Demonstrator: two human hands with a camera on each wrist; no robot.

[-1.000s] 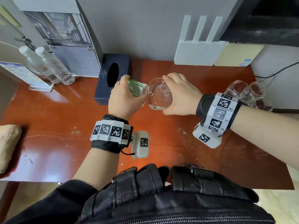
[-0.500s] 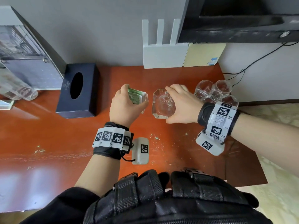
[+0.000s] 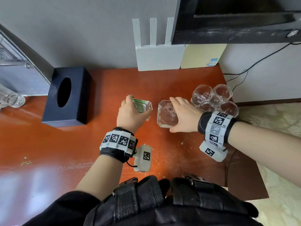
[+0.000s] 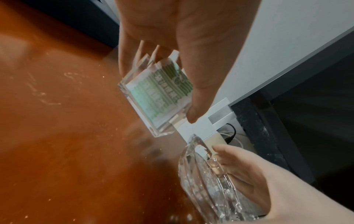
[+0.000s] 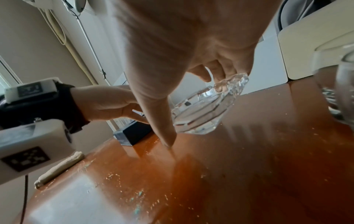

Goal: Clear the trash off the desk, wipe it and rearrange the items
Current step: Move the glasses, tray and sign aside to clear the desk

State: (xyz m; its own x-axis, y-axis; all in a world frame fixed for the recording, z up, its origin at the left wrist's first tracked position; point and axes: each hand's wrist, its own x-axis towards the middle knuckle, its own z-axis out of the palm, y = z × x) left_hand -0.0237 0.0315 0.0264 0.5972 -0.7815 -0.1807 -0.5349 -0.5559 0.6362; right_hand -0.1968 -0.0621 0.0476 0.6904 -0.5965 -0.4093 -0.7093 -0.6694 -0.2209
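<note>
Both hands carry items rightward across the desk (image 3: 97,144).
Left hand (image 3: 132,114) grips the clear packet holder (image 4: 153,97); right hand (image 3: 184,118) grips the glass ashtray (image 3: 166,114), nearer the glasses (image 3: 213,98) at the right.

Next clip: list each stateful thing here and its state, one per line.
Left hand: grips clear holder.
Clear holder: holds green packets, lifted off desk.
Right hand: grips ashtray.
Ashtray: tilted, off the desk.
Glasses: clustered, standing.
Tissue box: slot dark.
Desk: crumb-speckled.
</note>
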